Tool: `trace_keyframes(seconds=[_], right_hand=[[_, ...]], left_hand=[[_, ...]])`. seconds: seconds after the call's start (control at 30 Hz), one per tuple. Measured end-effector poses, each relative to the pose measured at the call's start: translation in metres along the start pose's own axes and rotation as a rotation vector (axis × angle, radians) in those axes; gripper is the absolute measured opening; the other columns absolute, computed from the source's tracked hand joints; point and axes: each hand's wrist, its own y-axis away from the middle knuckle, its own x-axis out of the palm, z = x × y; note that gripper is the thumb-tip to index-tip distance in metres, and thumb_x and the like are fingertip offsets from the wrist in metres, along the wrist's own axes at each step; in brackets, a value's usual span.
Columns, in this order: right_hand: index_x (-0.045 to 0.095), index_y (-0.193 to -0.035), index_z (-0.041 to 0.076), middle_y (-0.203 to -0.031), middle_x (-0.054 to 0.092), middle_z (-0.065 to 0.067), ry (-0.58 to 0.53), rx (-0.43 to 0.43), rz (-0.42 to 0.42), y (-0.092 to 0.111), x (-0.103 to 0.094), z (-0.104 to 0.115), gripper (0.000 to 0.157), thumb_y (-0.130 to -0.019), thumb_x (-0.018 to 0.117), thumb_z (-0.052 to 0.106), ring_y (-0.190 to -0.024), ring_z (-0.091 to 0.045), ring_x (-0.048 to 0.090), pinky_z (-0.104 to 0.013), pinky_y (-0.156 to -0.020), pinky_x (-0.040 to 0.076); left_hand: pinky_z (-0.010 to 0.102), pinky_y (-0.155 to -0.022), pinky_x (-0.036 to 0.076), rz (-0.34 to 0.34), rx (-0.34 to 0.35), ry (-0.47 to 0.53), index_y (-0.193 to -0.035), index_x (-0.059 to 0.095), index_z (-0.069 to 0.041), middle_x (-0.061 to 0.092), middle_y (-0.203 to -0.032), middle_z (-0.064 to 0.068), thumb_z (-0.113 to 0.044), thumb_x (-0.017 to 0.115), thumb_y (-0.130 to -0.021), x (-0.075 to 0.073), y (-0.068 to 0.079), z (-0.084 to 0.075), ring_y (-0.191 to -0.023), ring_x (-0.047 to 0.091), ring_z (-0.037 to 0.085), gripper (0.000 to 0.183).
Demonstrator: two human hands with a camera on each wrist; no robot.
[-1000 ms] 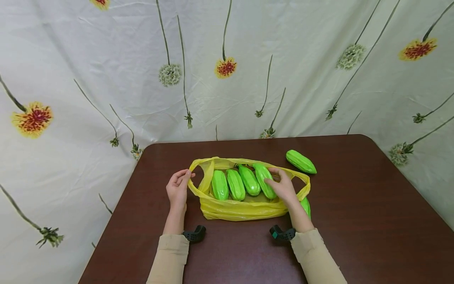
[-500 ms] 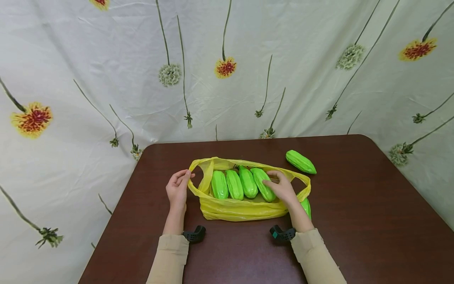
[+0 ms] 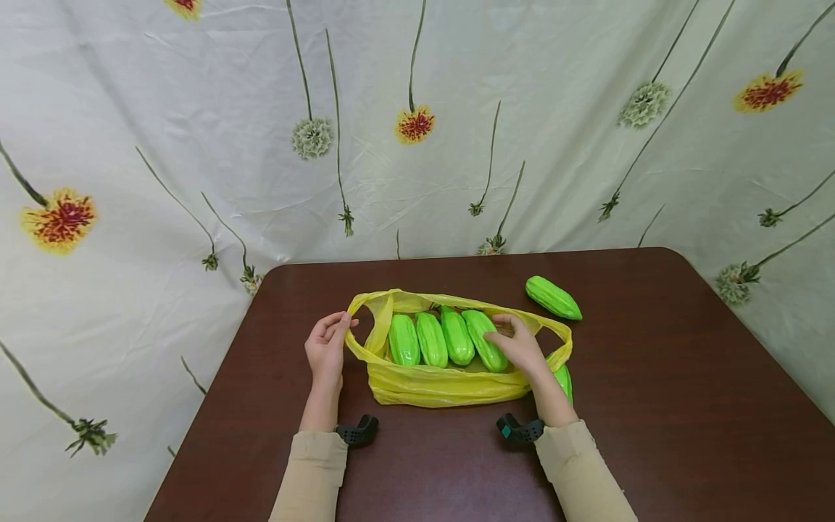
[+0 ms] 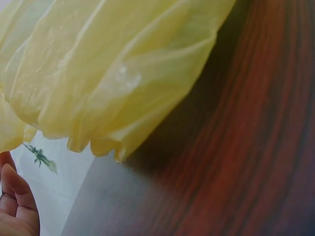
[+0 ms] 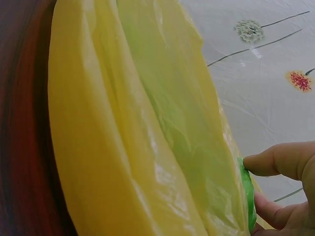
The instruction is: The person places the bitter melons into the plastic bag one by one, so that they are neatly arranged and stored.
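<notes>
My right grip (image 3: 520, 346) holds a green gourd (image 3: 484, 341), thumb on one side and fingers on the other. The gourd lies inside the yellow bag (image 3: 443, 391), toward 3 o'clock of its mouth, the long axis running from 11 to 5 o'clock. From the right wrist I see only a green strip of it past the plastic, so how far my fingers wrap round is hard to tell. My left grip (image 3: 326, 344) pinches the bag's handle at 9 o'clock, thumb and fingertips close together. Three other gourds (image 3: 432, 341) lie side by side in the bag, just left of mine, their long axes nearly 12 to 6, tops tipped slightly toward 11. On the counter (image 3: 652, 406), at 2 o'clock from the bag, a loose gourd (image 3: 553, 297) points its tapered end to 4 o'clock. Near my right wrist, between 3 and 4 o'clock, shows a part-hidden gourd (image 3: 564, 380).
</notes>
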Motion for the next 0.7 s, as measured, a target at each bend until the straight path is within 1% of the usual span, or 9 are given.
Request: trace_keyframes(seconds=[0.2, 0.5, 0.7], right_hand=[[0.046, -0.131, 0.002, -0.133, 0.046, -0.019, -0.011, 0.0, -0.015, 0.001, 0.0, 0.0, 0.046, -0.091, 0.061, 0.016, -0.124, -0.035, 0.043, -0.048, -0.098, 0.038], [0.048, -0.129, 0.003, -0.132, 0.048, -0.018, 0.009, -0.009, -0.038, 0.002, 0.0, 0.001, 0.044, -0.091, 0.062, 0.018, -0.122, -0.034, 0.045, -0.047, -0.096, 0.039], [0.05, -0.128, 0.004, -0.129, 0.05, -0.018, 0.069, -0.007, -0.06, 0.003, -0.001, 0.003, 0.044, -0.09, 0.063, 0.021, -0.12, -0.033, 0.047, -0.047, -0.093, 0.042]], left_hand=[[0.02, -0.075, 0.049, -0.003, -0.001, -0.001, -0.104, 0.061, 0.01, 0.07, -0.078, 0.0, -0.011, 0.065, -0.089, 0.0, 0.0, 0.0, -0.081, 0.066, 0.012, 0.026], [0.021, -0.078, 0.049, -0.005, -0.013, 0.0, -0.105, 0.061, 0.01, 0.07, -0.078, 0.001, -0.01, 0.065, -0.089, 0.001, 0.0, -0.001, -0.082, 0.066, 0.012, 0.026], [0.022, -0.08, 0.048, -0.026, -0.006, 0.019, -0.104, 0.063, 0.005, 0.07, -0.077, -0.003, -0.018, 0.069, -0.087, -0.004, -0.009, 0.02, -0.083, 0.067, 0.012, 0.029]])
